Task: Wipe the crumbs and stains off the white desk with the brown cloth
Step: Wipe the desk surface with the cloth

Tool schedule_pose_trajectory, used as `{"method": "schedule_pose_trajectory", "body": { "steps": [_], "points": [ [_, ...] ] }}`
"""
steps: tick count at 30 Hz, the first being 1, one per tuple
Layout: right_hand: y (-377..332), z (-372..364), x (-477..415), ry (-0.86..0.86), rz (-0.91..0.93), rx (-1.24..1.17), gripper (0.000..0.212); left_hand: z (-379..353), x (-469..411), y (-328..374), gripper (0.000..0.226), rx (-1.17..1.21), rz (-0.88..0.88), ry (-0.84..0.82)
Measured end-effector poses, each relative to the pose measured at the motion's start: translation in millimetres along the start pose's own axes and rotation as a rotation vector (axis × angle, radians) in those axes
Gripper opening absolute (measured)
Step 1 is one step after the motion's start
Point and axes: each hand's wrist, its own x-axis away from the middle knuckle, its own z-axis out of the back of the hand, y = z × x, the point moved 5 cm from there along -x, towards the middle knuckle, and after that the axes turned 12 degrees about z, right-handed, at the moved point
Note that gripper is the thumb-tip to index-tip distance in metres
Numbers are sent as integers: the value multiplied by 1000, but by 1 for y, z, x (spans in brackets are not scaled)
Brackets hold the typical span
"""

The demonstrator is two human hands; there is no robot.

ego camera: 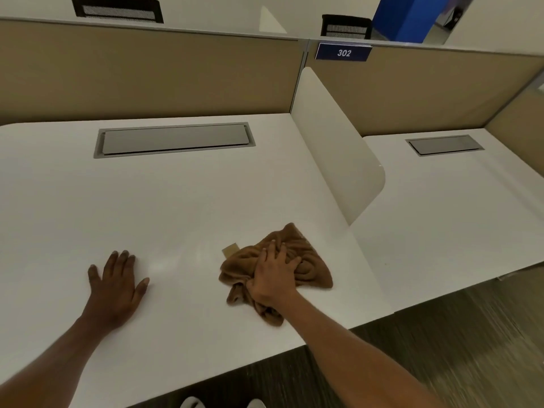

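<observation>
1. My right hand (275, 270) lies on top of the brown cloth (312, 269). The fingers are bent and pressed down into the folds, so the hand pushes the cloth against the surface (182, 198) more than it pinches it.
2. The cloth is bunched up on the near right part of the surface, close to the near edge and not far from the white divider panel (338, 142).
3. My left hand (116, 282) rests flat on the near left part, fingers spread, holding nothing. I think it only supports me.
4. A small tan scrap (231, 249) lies just beside the far left edge of the cloth, perhaps touching it. I cannot tell what it is.
5. I judge that the wiping step is now in hand. I see no clear crumbs or stains, only a shiny area between my hands.
6. The next move needs steady pressure and a sweep to the left or far side, towards the grey cable cover (175, 139), which gathers the scrap and does not push it off.
</observation>
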Motion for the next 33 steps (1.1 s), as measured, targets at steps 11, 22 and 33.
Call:
{"method": "schedule_pose_trajectory", "body": {
  "steps": [11,22,33],
  "points": [
    [-64,-17,79,-120,702,82,88,1,9,41,59,258,208,5],
    [-7,42,74,442,85,-422,20,11,32,183,77,258,-429,-84],
    [62,18,32,-126,-299,-607,27,1,14,247,55,-47,-462,-363]
  ]
}}
